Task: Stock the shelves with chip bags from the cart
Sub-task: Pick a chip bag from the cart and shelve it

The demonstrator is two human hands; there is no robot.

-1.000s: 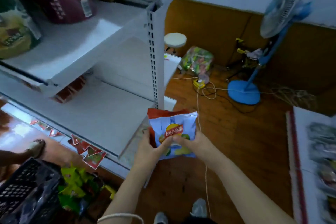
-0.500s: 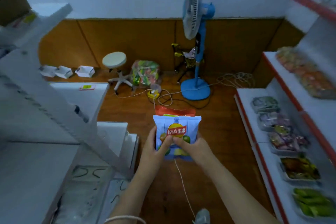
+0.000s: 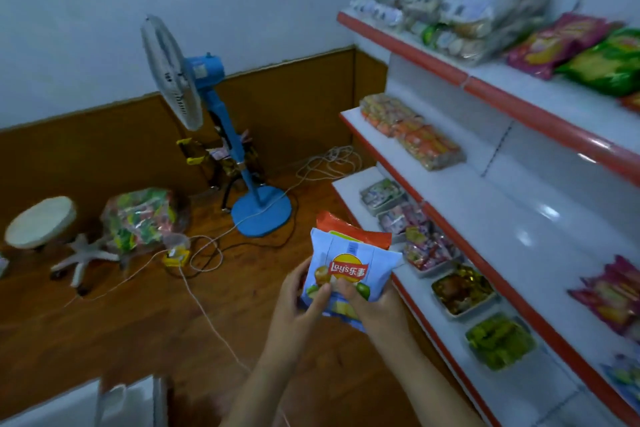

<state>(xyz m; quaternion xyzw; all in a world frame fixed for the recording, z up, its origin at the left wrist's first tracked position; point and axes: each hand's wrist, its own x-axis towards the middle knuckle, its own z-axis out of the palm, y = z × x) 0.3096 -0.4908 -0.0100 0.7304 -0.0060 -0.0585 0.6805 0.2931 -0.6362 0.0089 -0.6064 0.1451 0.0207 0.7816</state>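
Head view: left hand (image 3: 298,302) and right hand (image 3: 372,305) both grasp blue chip bag (image 3: 346,274), orange bag (image 3: 349,232) behind it, held mid-air over wood floor (image 3: 121,329), near red-edged shelves (image 3: 512,218) at right. Blue fan (image 3: 207,107) far left.

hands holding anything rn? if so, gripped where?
Both hold two stacked chip bags: a blue bag in front, an orange bag behind. The left hand and right hand grip the lower half, thumbs on the blue bag's face.

The pale blue foil chip bag (image 3: 349,274) bears a red-and-yellow round "Lay's" logo with Chinese characters "乐事", tilted toward four o'clock.
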